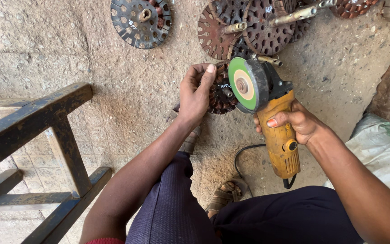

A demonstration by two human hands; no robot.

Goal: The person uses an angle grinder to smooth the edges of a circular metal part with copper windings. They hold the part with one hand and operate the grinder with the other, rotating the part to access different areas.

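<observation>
My left hand [194, 92] grips a rusty slotted rotor disc [220, 92] upright on its edge above the dusty concrete floor, its short shaft facing the yellow angle grinder [274, 122] in my right hand [296, 122], whose green-faced wheel [244, 84] sits just beside it.

One white sack [380, 149] at the near right, lying crumpled on the ground; no labels, signs or screens.

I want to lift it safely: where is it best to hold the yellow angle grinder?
Probably the long yellow body of the angle grinder, taken from its right side as the right hand does. It is narrow enough to wrap and lies well behind the exposed green disc.
</observation>
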